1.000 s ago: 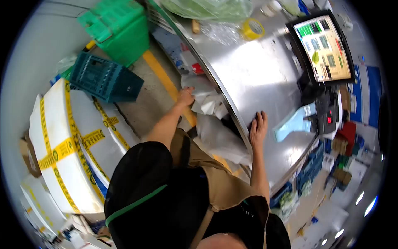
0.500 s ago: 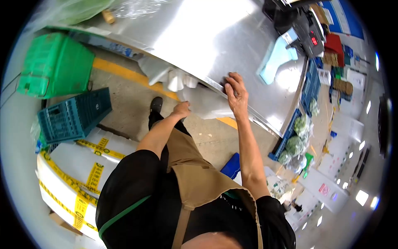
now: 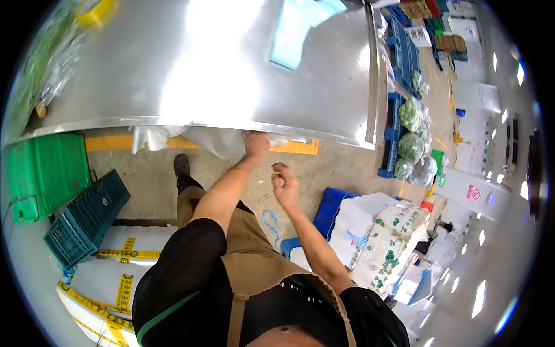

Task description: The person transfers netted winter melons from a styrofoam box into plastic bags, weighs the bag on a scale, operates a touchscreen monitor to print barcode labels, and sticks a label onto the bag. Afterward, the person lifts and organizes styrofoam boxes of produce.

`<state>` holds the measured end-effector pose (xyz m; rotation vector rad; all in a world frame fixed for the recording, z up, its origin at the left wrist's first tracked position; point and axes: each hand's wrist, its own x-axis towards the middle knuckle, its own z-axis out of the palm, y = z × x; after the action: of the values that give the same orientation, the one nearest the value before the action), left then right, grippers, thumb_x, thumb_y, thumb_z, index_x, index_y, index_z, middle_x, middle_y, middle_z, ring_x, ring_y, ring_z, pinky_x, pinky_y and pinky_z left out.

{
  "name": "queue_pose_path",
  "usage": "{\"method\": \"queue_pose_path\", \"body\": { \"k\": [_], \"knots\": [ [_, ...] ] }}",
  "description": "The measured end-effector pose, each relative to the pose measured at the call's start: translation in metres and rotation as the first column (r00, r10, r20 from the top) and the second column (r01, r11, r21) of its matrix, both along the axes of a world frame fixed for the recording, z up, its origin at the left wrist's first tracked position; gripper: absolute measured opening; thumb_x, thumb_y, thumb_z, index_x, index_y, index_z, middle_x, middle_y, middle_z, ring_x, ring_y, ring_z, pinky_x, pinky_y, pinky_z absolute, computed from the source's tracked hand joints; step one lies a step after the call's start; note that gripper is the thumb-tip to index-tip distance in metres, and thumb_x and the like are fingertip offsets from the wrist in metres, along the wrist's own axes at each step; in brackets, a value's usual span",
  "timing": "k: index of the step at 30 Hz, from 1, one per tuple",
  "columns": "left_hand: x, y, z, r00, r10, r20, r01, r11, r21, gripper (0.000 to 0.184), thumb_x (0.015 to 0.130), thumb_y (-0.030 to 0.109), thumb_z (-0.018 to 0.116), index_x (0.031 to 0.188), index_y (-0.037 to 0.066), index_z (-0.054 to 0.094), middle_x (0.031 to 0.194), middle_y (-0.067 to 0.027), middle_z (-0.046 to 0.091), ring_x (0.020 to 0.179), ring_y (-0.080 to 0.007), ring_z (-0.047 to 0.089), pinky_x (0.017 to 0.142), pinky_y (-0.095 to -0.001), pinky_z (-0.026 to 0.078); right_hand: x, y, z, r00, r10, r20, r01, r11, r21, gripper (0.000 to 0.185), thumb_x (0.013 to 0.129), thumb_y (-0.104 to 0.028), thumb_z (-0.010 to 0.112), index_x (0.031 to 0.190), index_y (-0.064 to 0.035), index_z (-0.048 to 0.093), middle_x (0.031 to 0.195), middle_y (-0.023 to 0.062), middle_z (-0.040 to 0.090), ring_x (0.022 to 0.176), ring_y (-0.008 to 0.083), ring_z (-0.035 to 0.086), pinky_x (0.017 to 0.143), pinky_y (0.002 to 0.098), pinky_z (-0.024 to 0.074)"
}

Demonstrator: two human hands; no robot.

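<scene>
My left hand (image 3: 256, 144) reaches to the front edge of the steel table (image 3: 324, 104), beside white plastic sheeting (image 3: 217, 141) that hangs below the edge. Its fingertips are hidden at the edge and plastic, so I cannot make out their grip. Lower and to the right, my right hand (image 3: 285, 184) is in the air over the floor. Its fingers are loosely bent, with a gap to the thumb, and nothing shows in it. A light blue flat piece (image 3: 289, 37) lies on the tabletop.
At left stand a green crate (image 3: 49, 173), a teal crate (image 3: 87, 217) and white boxes with yellow tape (image 3: 127, 254). Yellow tape (image 3: 95, 11) and bagged greens (image 3: 37, 75) lie on the table. Bagged vegetables (image 3: 410, 144) and blue pallets (image 3: 393, 110) are at right.
My right hand has left the table edge and come down toward my body. My left hand has moved up to the edge and plastic. The view has turned and shifted along the table.
</scene>
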<state>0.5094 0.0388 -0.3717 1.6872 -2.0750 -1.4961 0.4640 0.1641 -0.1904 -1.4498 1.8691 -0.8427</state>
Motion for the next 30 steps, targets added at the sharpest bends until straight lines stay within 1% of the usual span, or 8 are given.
{"method": "queue_pose_path", "body": {
  "k": [6, 9, 12, 14, 19, 23, 27, 30],
  "knots": [
    [0.020, -0.033, 0.004, 0.976, -0.215, -0.027, 0.213, 0.976, -0.054, 0.048, 0.069, 0.016, 0.054, 0.113, -0.002, 0.057, 0.128, -0.0228, 0.049, 0.122, -0.0319, 0.044, 0.098, -0.0347, 0.036, -0.114, 0.010, -0.074, 0.933, -0.359, 0.014, 0.344, 0.904, 0.252, 0.042, 0.081, -0.013, 0.062, 0.119, 0.0033, 0.054, 0.115, 0.0168, 0.059, 0.094, 0.0199, 0.058, 0.081, 0.0320, 0.0481],
    [0.027, -0.037, 0.074, 0.981, -0.196, 0.002, 0.181, 0.912, 0.368, 0.050, 0.065, 0.006, 0.056, 0.114, -0.004, 0.055, 0.120, -0.0212, 0.052, 0.115, -0.0288, 0.047, 0.098, -0.0351, 0.035, -0.122, 0.022, -0.112, 0.854, -0.491, 0.174, 0.396, 0.829, 0.395, 0.069, 0.080, -0.026, 0.069, 0.135, 0.0015, 0.038, 0.123, 0.0182, 0.054, 0.108, 0.0228, 0.052, 0.092, 0.0342, 0.0419],
    [0.029, -0.029, 0.072, 0.969, 0.144, -0.200, 0.034, 0.726, 0.686, 0.051, 0.057, -0.003, 0.055, 0.108, -0.009, 0.057, 0.107, -0.0204, 0.058, 0.102, -0.0321, 0.056, 0.094, -0.0372, 0.042, -0.107, 0.027, -0.130, 0.725, -0.577, 0.375, 0.342, 0.775, 0.532, 0.093, 0.077, -0.038, 0.072, 0.143, 0.0004, 0.019, 0.122, 0.0212, 0.052, 0.112, 0.0257, 0.049, 0.099, 0.0365, 0.0358],
    [0.036, -0.017, 0.049, 0.873, 0.404, -0.274, 0.009, 0.547, 0.837, 0.038, 0.060, -0.003, 0.054, 0.097, -0.010, 0.058, 0.096, -0.0184, 0.060, 0.082, -0.0286, 0.060, 0.080, -0.0351, 0.050, -0.092, 0.024, -0.108, 0.573, -0.627, 0.527, 0.266, 0.751, 0.604, 0.088, 0.076, -0.038, 0.073, 0.139, 0.0019, 0.028, 0.116, 0.0182, 0.056, 0.103, 0.0236, 0.053, 0.093, 0.0350, 0.0403],
    [0.033, 0.003, 0.060, 0.764, 0.613, -0.203, -0.002, 0.317, 0.948, 0.045, 0.061, -0.001, 0.051, 0.104, -0.012, 0.057, 0.102, -0.0221, 0.062, 0.093, -0.0332, 0.062, 0.089, -0.0423, 0.049, -0.087, 0.046, -0.123, 0.439, -0.543, 0.716, 0.103, 0.822, 0.560, 0.078, 0.078, -0.037, 0.072, 0.135, 0.0038, 0.037, 0.103, 0.0138, 0.061, 0.094, 0.0192, 0.055, 0.085, 0.0315, 0.0439],
    [0.023, 0.012, 0.060, 0.733, 0.657, -0.176, 0.029, 0.228, 0.973, 0.047, 0.062, 0.003, 0.051, 0.105, -0.013, 0.056, 0.106, -0.0235, 0.061, 0.098, -0.0348, 0.060, 0.095, -0.0445, 0.046, -0.073, 0.043, -0.104, 0.339, -0.786, 0.517, 0.240, 0.603, 0.761, 0.066, 0.079, -0.028, 0.072, 0.128, 0.0058, 0.044, 0.114, 0.0180, 0.055, 0.097, 0.0221, 0.055, 0.086, 0.0313, 0.0449],
    [0.034, 0.023, 0.053, 0.689, 0.691, -0.218, -0.018, 0.317, 0.948, 0.049, 0.062, 0.003, 0.050, 0.109, -0.009, 0.056, 0.106, -0.0208, 0.061, 0.098, -0.0335, 0.060, 0.094, -0.0445, 0.047, -0.057, 0.049, -0.099, 0.180, -0.674, 0.717, 0.088, 0.737, 0.671, 0.068, 0.076, -0.026, 0.076, 0.125, 0.0094, 0.046, 0.118, 0.0190, 0.054, 0.102, 0.0227, 0.053, 0.084, 0.0320, 0.0440],
    [0.034, 0.012, 0.062, 0.711, 0.624, -0.326, -0.020, 0.480, 0.877, 0.047, 0.063, 0.001, 0.050, 0.109, -0.006, 0.056, 0.105, -0.0192, 0.062, 0.099, -0.0316, 0.060, 0.093, -0.0439, 0.047, -0.038, 0.052, -0.086, 0.360, -0.696, 0.622, 0.324, 0.718, 0.616, 0.050, 0.072, -0.017, 0.076, 0.109, 0.0099, 0.057, 0.100, 0.0156, 0.062, 0.088, 0.0196, 0.058, 0.076, 0.0303, 0.0468]
  ]
}}
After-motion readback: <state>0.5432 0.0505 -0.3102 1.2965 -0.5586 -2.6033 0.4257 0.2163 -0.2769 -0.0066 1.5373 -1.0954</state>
